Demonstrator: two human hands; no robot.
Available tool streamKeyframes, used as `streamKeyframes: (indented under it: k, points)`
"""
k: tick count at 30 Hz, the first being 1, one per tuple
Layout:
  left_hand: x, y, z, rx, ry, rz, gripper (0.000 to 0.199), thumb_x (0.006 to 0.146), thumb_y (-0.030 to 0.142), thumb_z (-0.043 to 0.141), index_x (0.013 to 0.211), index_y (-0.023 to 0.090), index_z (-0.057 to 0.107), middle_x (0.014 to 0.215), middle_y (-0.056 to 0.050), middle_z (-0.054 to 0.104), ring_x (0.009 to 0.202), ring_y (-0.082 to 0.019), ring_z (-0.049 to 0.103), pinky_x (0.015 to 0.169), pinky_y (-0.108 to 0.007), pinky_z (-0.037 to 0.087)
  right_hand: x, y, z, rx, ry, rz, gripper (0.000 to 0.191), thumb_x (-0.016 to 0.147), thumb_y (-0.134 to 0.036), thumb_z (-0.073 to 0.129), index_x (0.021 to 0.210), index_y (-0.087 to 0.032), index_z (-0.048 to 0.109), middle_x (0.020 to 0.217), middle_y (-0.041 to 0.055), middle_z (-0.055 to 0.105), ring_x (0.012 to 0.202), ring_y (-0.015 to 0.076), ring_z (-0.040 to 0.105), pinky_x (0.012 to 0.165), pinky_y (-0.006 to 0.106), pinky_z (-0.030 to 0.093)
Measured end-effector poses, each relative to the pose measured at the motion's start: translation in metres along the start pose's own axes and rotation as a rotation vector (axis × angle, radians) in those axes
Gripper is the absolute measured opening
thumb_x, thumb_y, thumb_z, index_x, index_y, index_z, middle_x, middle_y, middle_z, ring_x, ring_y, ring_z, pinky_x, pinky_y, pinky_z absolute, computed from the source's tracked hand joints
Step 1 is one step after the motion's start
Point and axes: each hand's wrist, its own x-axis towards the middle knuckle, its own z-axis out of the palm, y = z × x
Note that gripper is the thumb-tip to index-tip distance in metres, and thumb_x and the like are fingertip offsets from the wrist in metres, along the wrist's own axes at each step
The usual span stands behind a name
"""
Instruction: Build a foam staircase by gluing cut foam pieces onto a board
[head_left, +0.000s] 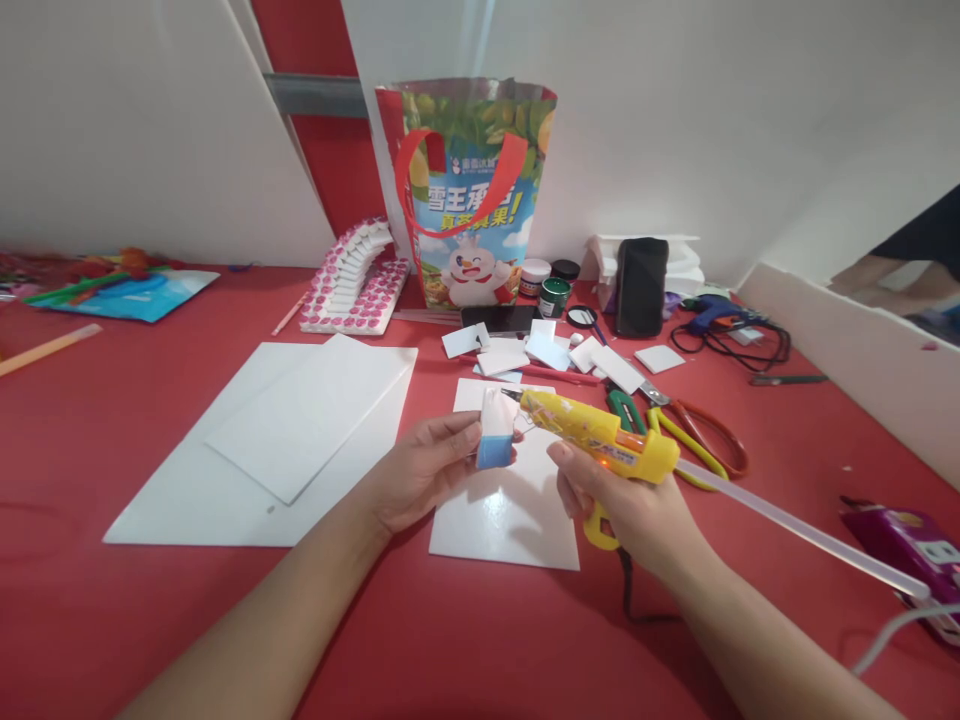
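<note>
My left hand pinches a small white-and-blue rectangular piece upright between thumb and fingers. My right hand is wrapped round the grip of a yellow hot glue gun, with a long translucent glue stick running out of its back. The gun's dark nozzle is at the top edge of the small piece; whether it touches cannot be made out. Both hands are above a white rectangular board on the red table. A heap of small white pieces lies just behind.
Red-and-yellow-handled pliers and a green-handled tool lie right of the board. Larger white sheets are on the left. Behind stand a printed bag, a pink-dotted white model, paint jars and a phone.
</note>
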Motion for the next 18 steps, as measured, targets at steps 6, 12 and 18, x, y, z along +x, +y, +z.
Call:
streamKeyframes:
  k: [6, 12, 18]
  points:
    - [-0.0002, 0.0038, 0.0035, 0.030, 0.018, 0.004, 0.023, 0.084, 0.036, 0.078, 0.100, 0.019, 0.081, 0.107, -0.009, 0.079, 0.097, -0.026, 0.073, 0.101, -0.042, 0.048, -0.0010, -0.0004, 0.0010, 0.001, 0.000, 0.005, 0.039, 0.081, -0.055, 0.071, 0.065, -0.021, 0.062, 0.049, -0.0031, 0.050, 0.048, 0.0119, 0.045, 0.050, 0.028, 0.037]
    - [-0.0003, 0.0037, 0.0040, 0.020, 0.023, 0.007, 0.024, 0.085, 0.036, 0.078, 0.101, 0.018, 0.081, 0.107, -0.011, 0.079, 0.096, -0.026, 0.073, 0.100, -0.043, 0.047, -0.0007, 0.0000, 0.0012, 0.008, -0.004, -0.004, 0.036, 0.081, -0.053, 0.071, 0.067, -0.021, 0.064, 0.048, -0.0031, 0.050, 0.048, 0.0121, 0.045, 0.048, 0.028, 0.037]
    - [0.0003, 0.0024, 0.0019, 0.010, 0.009, 0.009, 0.022, 0.086, 0.035, 0.077, 0.102, 0.020, 0.081, 0.107, -0.010, 0.079, 0.096, -0.026, 0.073, 0.098, -0.041, 0.048, 0.0000, 0.0017, 0.0009, -0.017, -0.014, 0.012, 0.045, 0.081, -0.057, 0.071, 0.058, -0.020, 0.057, 0.048, -0.0023, 0.050, 0.048, 0.0118, 0.045, 0.049, 0.028, 0.038]
